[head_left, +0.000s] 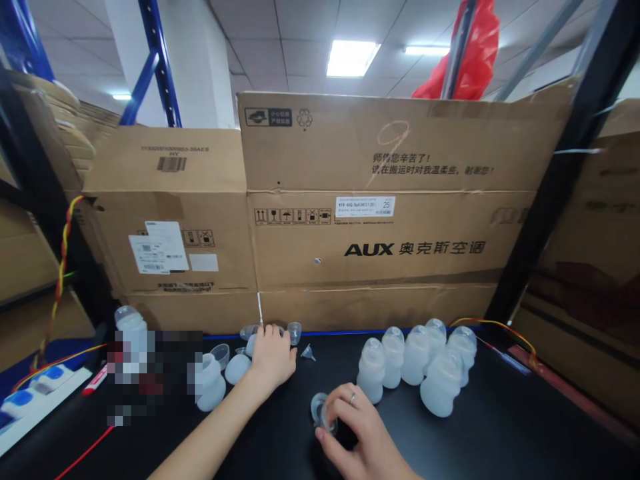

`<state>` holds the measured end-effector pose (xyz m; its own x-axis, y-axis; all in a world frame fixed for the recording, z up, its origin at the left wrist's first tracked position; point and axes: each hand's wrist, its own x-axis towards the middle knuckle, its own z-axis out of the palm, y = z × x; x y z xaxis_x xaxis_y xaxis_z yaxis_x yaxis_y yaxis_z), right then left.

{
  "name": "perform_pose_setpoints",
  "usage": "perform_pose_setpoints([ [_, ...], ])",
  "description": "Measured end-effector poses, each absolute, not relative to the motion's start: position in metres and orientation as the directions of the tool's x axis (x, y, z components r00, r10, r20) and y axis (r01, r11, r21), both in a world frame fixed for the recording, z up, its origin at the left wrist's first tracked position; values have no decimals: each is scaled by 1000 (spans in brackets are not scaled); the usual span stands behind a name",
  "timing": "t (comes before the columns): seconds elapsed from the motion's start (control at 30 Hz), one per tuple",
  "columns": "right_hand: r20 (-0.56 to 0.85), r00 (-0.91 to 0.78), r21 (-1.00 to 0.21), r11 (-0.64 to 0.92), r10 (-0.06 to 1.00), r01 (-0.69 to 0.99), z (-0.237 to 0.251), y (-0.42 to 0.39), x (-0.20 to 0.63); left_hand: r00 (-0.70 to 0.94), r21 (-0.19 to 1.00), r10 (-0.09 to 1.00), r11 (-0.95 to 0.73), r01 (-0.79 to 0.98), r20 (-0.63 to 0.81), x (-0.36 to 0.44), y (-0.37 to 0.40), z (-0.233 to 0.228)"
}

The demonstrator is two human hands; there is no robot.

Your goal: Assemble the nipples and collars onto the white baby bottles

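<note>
My left hand reaches to the back of the black table, among small clear plastic parts. Its fingers bend down close together, and what lies under them is hidden. Beside it are a clear cup-shaped cap and a small clear funnel-shaped piece. Nearer to me, my right hand is closed, thumb and fingers pinching a clear round plastic cap. A translucent ring-shaped piece touches or overlaps that cap. Left of my left forearm lies a frosted bottle, with a white rounded piece close by.
Several frosted bottles with clear caps stand at the right. A large cardboard box walls off the back. At the left are another bottle, partly blurred out, a power strip, a red marker and loose wires.
</note>
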<state>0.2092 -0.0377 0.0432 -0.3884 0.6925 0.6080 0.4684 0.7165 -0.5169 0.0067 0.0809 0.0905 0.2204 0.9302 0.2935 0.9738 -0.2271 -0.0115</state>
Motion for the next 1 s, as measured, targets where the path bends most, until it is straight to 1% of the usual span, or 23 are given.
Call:
perform_pose_setpoints([
  [0.07, 614, -392, -510, 723, 686, 466, 48, -39, 210, 187, -15, 944, -190, 982, 273, 8, 86, 86],
  [0.17, 605, -402, -506, 722, 687, 473, 54, -43, 211, 143, 3, 950, -150, 989, 278, 6, 89, 86],
  [0.3, 611, -408, -492, 730, 678, 475, 57, -44, 209, 113, 73, 944, -142, 987, 311, 1, 90, 94],
  [0.43, 626, -430, -465, 754, 651, 464, 55, -40, 209, 131, 223, 912, -231, 947, 390, -4, 84, 104],
  [0.57, 634, -393, -482, 738, 665, 471, 53, -40, 209, 190, 414, 878, -386, 824, 439, -5, 61, 101],
  [0.6, 640, -371, -495, 730, 673, 471, 52, -40, 209, 209, 475, 879, -416, 775, 429, -5, 52, 96],
  [0.63, 647, -348, -507, 723, 679, 469, 51, -41, 209, 222, 571, 888, -434, 697, 404, -5, 43, 91],
  [0.67, 654, -324, -520, 717, 683, 464, 50, -41, 208, 230, 700, 904, -425, 573, 360, -5, 34, 85],
  [0.7, 662, -299, -532, 713, 687, 457, 48, -42, 208, 236, 840, 924, -373, 394, 300, -5, 25, 78],
  [0.73, 673, -275, -543, 711, 687, 447, 46, -41, 208, 250, 941, 941, -280, 189, 229, -5, 18, 70],
  [0.77, 684, -253, -551, 712, 685, 435, 44, -41, 207, 270, 986, 949, -168, 4, 160, -4, 11, 62],
  [0.8, 694, -235, -557, 715, 680, 423, 43, -40, 208, 295, 990, 950, -68, -125, 102, -4, 5, 55],
  [0.83, 705, -223, -557, 720, 673, 413, 41, -39, 208, 323, 982, 944, 1, -186, 60, -4, 1, 48],
  [0.9, 727, -225, -532, 740, 648, 412, 38, -36, 209, 373, 974, 928, 66, -215, 20, -3, -6, 38],
  [1.0, 742, -275, -465, 765, 611, 446, 36, -34, 212, 443, 974, 895, 54, -218, 49, 0, -13, 35],
])
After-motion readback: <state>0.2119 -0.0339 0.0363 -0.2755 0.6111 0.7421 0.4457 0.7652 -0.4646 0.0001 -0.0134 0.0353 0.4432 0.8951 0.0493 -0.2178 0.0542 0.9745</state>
